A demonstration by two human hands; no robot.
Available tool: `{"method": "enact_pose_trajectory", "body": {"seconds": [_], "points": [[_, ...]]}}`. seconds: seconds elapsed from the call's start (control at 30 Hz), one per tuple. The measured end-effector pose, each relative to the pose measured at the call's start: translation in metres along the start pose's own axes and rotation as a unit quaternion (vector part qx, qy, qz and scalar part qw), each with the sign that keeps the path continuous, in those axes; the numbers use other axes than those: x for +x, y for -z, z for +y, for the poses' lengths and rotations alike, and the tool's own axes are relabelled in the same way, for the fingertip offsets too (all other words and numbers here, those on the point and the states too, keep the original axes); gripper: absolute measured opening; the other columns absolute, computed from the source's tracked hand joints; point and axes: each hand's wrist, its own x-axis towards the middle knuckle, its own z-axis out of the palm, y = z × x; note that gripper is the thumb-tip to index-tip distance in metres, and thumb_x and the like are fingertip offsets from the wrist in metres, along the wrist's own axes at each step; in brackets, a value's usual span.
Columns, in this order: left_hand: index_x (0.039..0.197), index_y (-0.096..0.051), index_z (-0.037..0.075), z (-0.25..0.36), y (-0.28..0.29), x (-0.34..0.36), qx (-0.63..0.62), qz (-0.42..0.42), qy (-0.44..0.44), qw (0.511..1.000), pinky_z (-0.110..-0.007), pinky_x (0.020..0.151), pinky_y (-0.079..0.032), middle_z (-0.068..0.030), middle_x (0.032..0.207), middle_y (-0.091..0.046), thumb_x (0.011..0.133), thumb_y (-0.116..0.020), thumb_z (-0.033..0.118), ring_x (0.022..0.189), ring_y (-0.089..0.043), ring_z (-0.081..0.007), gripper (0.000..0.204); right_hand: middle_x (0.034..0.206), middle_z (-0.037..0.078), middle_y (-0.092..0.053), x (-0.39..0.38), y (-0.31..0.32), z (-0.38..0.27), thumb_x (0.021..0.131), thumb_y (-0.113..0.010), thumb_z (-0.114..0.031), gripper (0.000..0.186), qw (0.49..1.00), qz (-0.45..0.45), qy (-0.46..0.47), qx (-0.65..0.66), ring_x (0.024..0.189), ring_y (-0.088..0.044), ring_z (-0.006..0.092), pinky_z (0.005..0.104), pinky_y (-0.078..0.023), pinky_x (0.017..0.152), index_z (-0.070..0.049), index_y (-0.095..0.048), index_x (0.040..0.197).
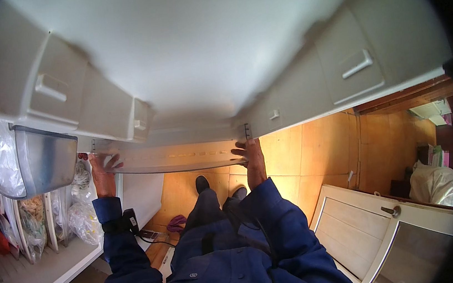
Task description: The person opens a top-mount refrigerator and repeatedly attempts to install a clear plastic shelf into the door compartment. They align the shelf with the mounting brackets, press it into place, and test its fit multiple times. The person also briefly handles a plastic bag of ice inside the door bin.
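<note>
A clear plastic refrigerator door shelf point(184, 158) spans the space between my hands, low on the white inner panel of the open door point(171, 47). My left hand point(105, 172) grips its left end, with fingers showing through the clear plastic. At the right end, my right hand point(253, 159) is closed round the shelf, thumb and fingers on either side of the edge. Whether the shelf is seated in the door cannot be told. Moulded white supports point(51, 87) stick out along the left side wall, and a similar support point(357, 64) is on the right.
Left of me are refrigerator shelves with bagged food point(34, 219) and a clear bin point(49, 159) beside a plastic bag. A white door point(358, 216) with a metal handle stands at right, near a pale bag point(435, 182). The floor point(295, 156) is orange tile.
</note>
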Motion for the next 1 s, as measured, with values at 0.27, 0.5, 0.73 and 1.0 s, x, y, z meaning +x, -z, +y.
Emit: {"method": "enact_pose_trajectory", "body": {"seconds": [0.27,0.5,0.73,1.0], "points": [[0.152,-0.044,0.013,0.002,-0.001,0.002,-0.001,0.019,0.007,1.0,-0.045,0.088,-0.053,-0.0082,0.141,-0.055,0.1,-0.042,0.076,0.114,-0.061,-0.0319,0.082,0.121,0.016,-0.058,0.016,-0.001,0.016,0.105,-0.045,-0.054,0.063,1.0,0.003,-0.001,0.022,0.105,-0.067,0.0289,0.0416,-0.053,0.083,-0.01,-0.043,0.15],[0.139,-0.051,0.009,-0.005,-0.003,0.003,0.007,0.039,-0.003,0.999,-0.047,0.084,-0.057,-0.0096,0.132,-0.059,0.104,-0.042,0.068,0.114,-0.064,-0.032,0.069,0.119,0.015,-0.059,0.03,0.005,0.039,0.106,-0.05,-0.053,0.061,0.999,0.009,-0.004,0.039,0.101,-0.069,0.0275,0.0379,-0.057,0.077,-0.011,-0.044,0.149],[0.136,-0.051,0.013,-0.034,0.01,0.006,0.057,-0.009,-0.027,0.998,-0.05,0.085,-0.056,-0.0065,0.127,-0.053,0.106,-0.047,0.061,0.122,-0.06,-0.0346,0.056,0.133,0.019,-0.058,0.037,0.012,0.053,0.102,-0.053,-0.063,0.063,0.992,0.029,-0.037,0.113,0.113,-0.068,0.0362,0.0453,-0.06,0.084,-0.01,-0.051,0.136],[0.145,-0.043,-0.003,-0.071,0.022,0.027,-0.016,-0.006,-0.024,1.0,-0.049,0.091,-0.061,-0.0173,0.137,-0.053,0.107,-0.049,0.054,0.12,-0.062,-0.0333,0.069,0.141,0.021,-0.055,0.034,0.013,0.034,0.099,-0.055,-0.066,0.085,0.995,0.023,-0.051,0.079,0.107,-0.07,0.036,0.0454,-0.057,0.096,-0.01,-0.032,0.158]]}}
